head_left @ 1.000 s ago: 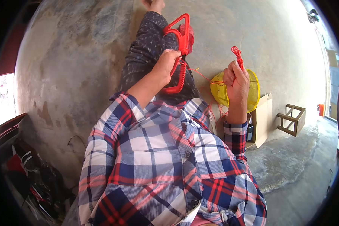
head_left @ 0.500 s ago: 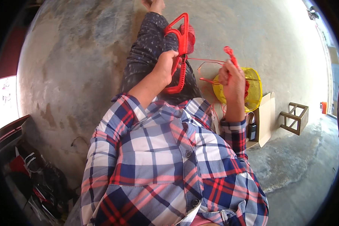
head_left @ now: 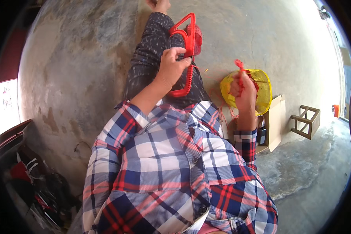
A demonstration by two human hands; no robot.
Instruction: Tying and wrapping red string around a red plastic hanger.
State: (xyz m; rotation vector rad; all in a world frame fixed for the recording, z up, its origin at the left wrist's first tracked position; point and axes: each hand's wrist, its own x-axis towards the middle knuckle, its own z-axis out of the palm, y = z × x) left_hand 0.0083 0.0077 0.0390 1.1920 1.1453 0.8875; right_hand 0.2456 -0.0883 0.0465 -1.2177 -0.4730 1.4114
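Note:
My left hand (head_left: 171,66) grips the near side of a red plastic knitting loom (head_left: 186,50), a long frame with pegs that rests on my outstretched leg in dark patterned trousers. Red knitted fabric (head_left: 197,37) hangs from the loom's far end. My right hand (head_left: 243,91) is raised to the right of the loom and is closed around a red hook tool (head_left: 239,67), whose tip sticks up above the fingers. Thin red yarn (head_left: 222,113) trails down beside that hand.
A yellow mesh bag (head_left: 263,85) lies on the concrete floor behind my right hand. Next to it stand a cardboard box (head_left: 275,123) and a small wooden stool (head_left: 306,121). Dark bags and cloth (head_left: 35,183) are piled at the lower left.
My right hand swung left toward the loom with the yarn stretched, then pulled back right and lower. The left hand kept its hold on the loom.

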